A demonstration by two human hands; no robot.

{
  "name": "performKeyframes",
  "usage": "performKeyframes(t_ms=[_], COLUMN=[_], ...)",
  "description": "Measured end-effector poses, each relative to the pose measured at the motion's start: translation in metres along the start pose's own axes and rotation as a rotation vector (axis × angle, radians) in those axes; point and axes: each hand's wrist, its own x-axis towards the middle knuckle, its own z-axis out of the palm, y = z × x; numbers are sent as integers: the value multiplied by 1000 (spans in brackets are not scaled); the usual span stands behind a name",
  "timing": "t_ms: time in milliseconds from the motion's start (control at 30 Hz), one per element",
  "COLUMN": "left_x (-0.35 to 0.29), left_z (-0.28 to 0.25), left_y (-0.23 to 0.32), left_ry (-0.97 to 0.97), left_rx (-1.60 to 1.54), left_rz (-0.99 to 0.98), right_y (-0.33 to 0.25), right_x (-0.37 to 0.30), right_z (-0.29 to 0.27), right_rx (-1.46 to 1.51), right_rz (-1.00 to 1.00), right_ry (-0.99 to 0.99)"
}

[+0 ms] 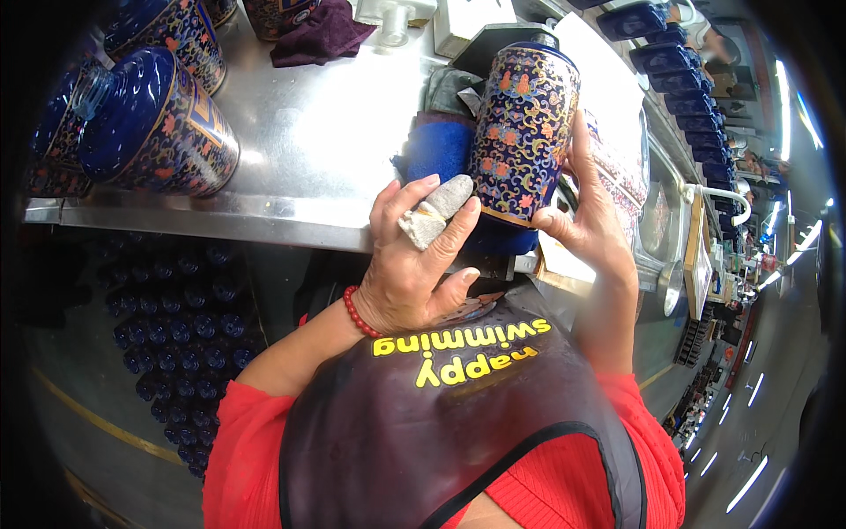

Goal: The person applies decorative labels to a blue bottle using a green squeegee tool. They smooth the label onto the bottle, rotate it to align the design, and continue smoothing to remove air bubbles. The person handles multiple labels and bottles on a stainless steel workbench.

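A dark blue ceramic bottle [523, 132] with a colourful floral scroll band lies tilted at the table's near edge, its neck pointing away from me. My right hand [595, 207] grips its right side, the thumb at the lower rim and the fingers along the wall. My left hand [414, 256] is beside its lower left, fingers stretched out and thumb apart. One finger wears a grey cloth wrap [434, 212], its tip against or very close to the bottle. A blue cloth [438, 150] lies just left of the bottle, partly hidden by it.
Several matching bottles [163, 123] stand on the metal table [300, 167] at left. A purple cloth [324, 33] and a white box [471, 19] lie at the back. Many blue bottles [181, 331] fill the floor at lower left. A sink with a white faucet [727, 198] is at right.
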Motion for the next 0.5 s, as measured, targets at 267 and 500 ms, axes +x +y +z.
performKeyframes(t_ms=[267, 500], left_x=[1, 5], left_z=[-2, 0], left_y=[1, 10], left_ry=[26, 43], left_rx=[-67, 129], left_rz=[-16, 32], right_y=[2, 0], right_x=[0, -1], right_z=[0, -1], right_rx=[-12, -20], right_rz=[-11, 20], right_ry=[-3, -5])
